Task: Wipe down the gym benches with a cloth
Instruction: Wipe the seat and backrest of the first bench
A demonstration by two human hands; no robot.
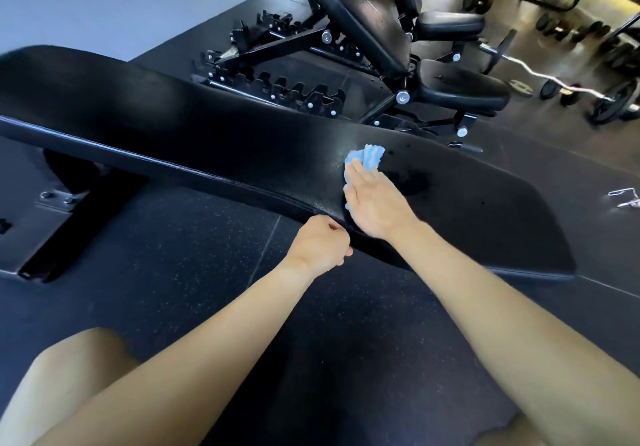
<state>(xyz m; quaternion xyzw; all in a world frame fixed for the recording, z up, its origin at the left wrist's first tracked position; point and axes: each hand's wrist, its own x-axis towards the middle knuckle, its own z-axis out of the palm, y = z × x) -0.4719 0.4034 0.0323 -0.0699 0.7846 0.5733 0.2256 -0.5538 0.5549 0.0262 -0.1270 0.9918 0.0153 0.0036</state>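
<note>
Knees (79,352) low, the left hand (320,244) curled over the near edge of the flat gym bench (207,134), apparently bracing, while the right hand (375,203), fingers (360,172) straight, pressed the blue cloth (370,155) onto its top beside a dark patch (414,182).

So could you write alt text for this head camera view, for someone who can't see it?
A person's right hand presses a blue cloth flat on a long black gym bench, while the left hand sits curled against its near edge. Adjustable benches stand behind.
</note>
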